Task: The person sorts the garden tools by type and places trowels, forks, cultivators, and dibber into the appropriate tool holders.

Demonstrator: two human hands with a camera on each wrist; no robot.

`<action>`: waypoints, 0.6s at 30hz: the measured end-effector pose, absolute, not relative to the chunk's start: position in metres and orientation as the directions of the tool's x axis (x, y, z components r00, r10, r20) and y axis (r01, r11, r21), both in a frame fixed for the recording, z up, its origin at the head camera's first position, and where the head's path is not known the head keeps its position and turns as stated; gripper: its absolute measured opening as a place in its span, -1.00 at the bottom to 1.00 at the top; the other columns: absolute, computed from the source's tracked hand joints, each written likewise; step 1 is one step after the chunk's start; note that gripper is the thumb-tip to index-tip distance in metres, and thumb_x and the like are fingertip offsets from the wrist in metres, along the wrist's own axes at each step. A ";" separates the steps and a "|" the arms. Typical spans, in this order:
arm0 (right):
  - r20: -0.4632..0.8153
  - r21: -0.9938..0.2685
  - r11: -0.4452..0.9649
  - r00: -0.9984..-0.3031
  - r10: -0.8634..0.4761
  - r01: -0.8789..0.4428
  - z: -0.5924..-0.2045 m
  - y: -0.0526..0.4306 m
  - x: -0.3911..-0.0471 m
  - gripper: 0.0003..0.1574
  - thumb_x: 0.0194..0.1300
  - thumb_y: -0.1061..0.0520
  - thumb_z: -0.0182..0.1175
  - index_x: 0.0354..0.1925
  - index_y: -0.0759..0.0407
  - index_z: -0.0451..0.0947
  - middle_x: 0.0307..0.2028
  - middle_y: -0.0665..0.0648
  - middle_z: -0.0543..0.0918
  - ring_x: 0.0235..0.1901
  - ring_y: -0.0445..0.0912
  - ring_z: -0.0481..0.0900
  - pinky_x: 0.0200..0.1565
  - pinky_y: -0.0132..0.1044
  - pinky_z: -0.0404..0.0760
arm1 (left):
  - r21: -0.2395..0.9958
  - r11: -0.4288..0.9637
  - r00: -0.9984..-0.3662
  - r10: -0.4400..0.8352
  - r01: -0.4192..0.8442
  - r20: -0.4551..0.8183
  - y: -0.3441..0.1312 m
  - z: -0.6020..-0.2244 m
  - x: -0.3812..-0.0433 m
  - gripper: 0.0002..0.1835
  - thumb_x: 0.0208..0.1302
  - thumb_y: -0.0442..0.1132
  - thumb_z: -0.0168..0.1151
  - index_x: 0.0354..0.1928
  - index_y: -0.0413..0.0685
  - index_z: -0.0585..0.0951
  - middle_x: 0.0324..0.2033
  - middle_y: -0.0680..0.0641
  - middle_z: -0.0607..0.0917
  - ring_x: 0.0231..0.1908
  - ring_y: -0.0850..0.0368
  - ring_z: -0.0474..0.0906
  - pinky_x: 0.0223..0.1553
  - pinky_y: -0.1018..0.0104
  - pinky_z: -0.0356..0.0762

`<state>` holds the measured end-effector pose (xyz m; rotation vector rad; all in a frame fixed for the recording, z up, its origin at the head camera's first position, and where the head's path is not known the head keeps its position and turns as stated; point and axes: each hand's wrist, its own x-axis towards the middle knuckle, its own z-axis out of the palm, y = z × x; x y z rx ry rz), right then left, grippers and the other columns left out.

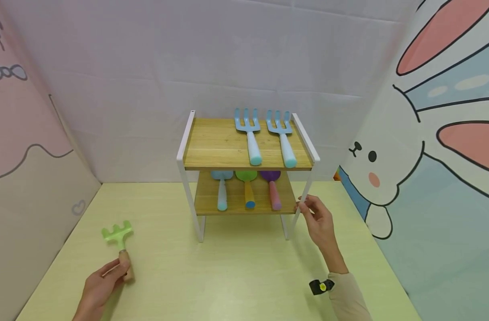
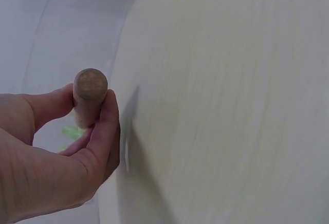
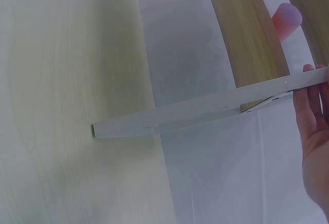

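Observation:
At the front left, my left hand point(image 1: 101, 285) pinches the wooden handle of a small green hand rake point(image 1: 117, 234), whose tines point away from me. The left wrist view shows the round end of that handle point(image 2: 91, 86) between thumb and fingers. My right hand point(image 1: 319, 222) holds the right front leg of a two-tier shelf rack point(image 1: 212, 145) near its lower board. Seen from the right wrist, the fingers point(image 3: 313, 103) lie against the white leg point(image 3: 195, 112); part of that hand is cut off by the frame.
Two blue hand rakes point(image 1: 253, 145) lie on the rack's upper board. On the lower board are a blue-handled tool point(image 1: 222, 194), a green shovel point(image 1: 249, 191) and a purple shovel point(image 1: 274, 191), their heads partly hidden. Fabric walls surround the pale table point(image 1: 228, 281).

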<state>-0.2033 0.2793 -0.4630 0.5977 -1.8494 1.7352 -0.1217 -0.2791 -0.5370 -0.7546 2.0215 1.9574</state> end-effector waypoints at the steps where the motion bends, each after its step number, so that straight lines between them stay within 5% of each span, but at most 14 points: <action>1: 0.649 -0.760 0.074 -0.760 0.036 -0.645 -0.463 0.279 -0.203 -0.78 0.40 0.60 0.03 0.00 0.67 0.44 -0.21 0.20 0.62 -0.14 -0.19 0.69 -0.06 -0.43 0.68 | 0.864 -0.033 -0.842 -0.206 -0.503 -0.498 -0.277 -0.537 -0.121 0.02 0.39 0.00 0.38 0.55 -0.46 0.02 -0.28 0.28 0.69 -0.30 0.51 0.63 -0.12 0.50 0.65; 18: 0.641 -0.767 0.060 -0.766 0.048 -0.639 -0.464 0.278 -0.204 -0.79 0.40 0.61 0.04 -0.01 0.69 0.43 -0.23 0.20 0.62 -0.15 -0.18 0.69 -0.05 -0.42 0.68 | 0.891 -0.088 -0.854 -0.257 -0.445 -0.452 -0.236 -0.535 -0.115 -0.13 0.35 -0.18 0.43 0.51 -0.41 0.18 -0.28 0.22 0.71 -0.29 0.39 0.67 -0.17 0.40 0.70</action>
